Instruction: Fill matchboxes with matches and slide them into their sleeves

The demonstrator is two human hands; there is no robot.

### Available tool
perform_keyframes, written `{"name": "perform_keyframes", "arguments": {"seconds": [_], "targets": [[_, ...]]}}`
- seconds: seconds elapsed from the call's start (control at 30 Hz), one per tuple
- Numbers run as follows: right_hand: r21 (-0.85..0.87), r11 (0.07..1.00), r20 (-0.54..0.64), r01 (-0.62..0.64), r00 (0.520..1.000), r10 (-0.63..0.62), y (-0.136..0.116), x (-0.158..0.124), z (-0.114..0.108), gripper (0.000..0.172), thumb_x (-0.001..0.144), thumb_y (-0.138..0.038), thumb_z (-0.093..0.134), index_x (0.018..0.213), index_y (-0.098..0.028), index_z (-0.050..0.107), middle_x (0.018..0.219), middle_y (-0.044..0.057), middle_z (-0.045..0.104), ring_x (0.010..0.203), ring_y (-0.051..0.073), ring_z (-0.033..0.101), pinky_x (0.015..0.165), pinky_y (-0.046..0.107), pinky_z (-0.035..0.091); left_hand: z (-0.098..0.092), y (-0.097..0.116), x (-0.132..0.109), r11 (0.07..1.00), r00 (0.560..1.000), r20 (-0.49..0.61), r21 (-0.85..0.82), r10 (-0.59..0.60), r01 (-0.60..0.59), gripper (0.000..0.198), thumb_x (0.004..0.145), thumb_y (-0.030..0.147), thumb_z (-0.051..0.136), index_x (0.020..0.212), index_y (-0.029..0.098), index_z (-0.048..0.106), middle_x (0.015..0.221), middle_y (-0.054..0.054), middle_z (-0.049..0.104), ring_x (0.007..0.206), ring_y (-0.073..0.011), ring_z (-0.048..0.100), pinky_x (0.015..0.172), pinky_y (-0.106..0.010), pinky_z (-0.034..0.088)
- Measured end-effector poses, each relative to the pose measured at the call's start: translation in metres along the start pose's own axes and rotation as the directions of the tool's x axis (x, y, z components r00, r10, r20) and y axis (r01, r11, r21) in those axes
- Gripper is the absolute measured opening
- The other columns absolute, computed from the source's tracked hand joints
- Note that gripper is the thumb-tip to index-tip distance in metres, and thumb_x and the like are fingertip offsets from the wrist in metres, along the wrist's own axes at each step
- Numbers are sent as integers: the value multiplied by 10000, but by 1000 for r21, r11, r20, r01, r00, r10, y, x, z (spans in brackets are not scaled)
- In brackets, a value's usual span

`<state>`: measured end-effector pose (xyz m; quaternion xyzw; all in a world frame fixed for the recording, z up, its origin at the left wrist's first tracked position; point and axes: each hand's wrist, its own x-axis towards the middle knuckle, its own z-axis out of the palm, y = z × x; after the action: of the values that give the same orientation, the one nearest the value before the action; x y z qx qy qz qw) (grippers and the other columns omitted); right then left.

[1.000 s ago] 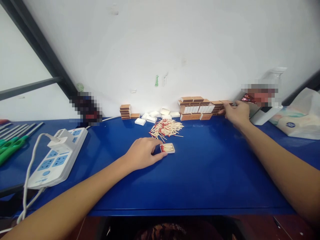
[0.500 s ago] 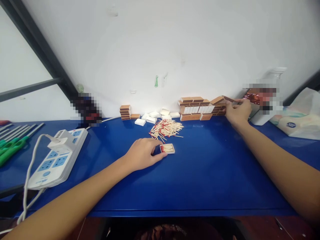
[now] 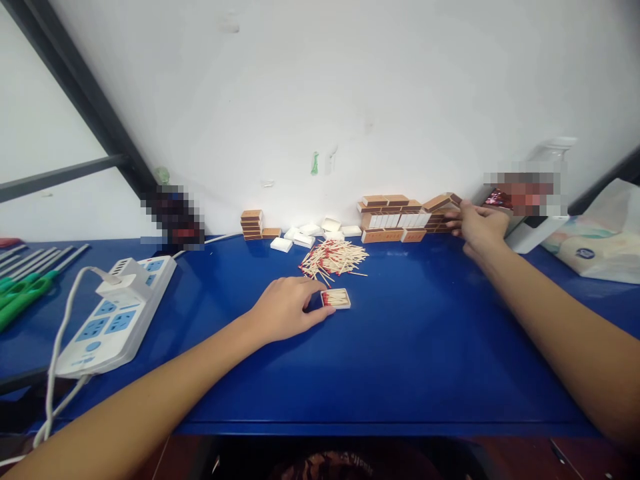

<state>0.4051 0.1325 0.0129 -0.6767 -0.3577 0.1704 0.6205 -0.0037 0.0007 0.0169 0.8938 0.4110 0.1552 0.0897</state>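
My left hand [image 3: 287,307] rests on the blue table [image 3: 400,360], fingers curled against a small open tray of matches [image 3: 335,298]. Just behind it lies a loose heap of red-tipped matches [image 3: 334,257]. My right hand [image 3: 480,225] reaches to the far right end of a stacked row of brown matchboxes [image 3: 400,217] along the wall. Its fingers pinch a brown matchbox sleeve [image 3: 453,199], lifted and tilted off the top of the stack. White inner trays stand in the middle of that stack.
A short stack of brown matchboxes [image 3: 251,224] and several white empty trays [image 3: 305,235] lie by the wall. A white power strip [image 3: 117,313] with cable sits at left, green-handled tools [image 3: 25,287] beyond it. A tissue pack [image 3: 590,250] lies at far right.
My right hand has lifted a matchbox sleeve from the right end of the stack and tilted it up. The left hand has stayed by the tray.
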Motion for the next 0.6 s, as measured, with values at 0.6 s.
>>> {"name": "perform_keyframes", "arguments": {"seconds": [0.6], "targets": [[-104,908,-49,407,909,-413,-33,-41,-9,150,1004,-343,622,1072,-214,589,1102,148,689,745,195,655,672,354,478,0,-2,1,1000,998,-69,-8,-13,13,309,973,501,658,1101,242,768,757,9,681,680,-163,625,598,-291,379]]}}
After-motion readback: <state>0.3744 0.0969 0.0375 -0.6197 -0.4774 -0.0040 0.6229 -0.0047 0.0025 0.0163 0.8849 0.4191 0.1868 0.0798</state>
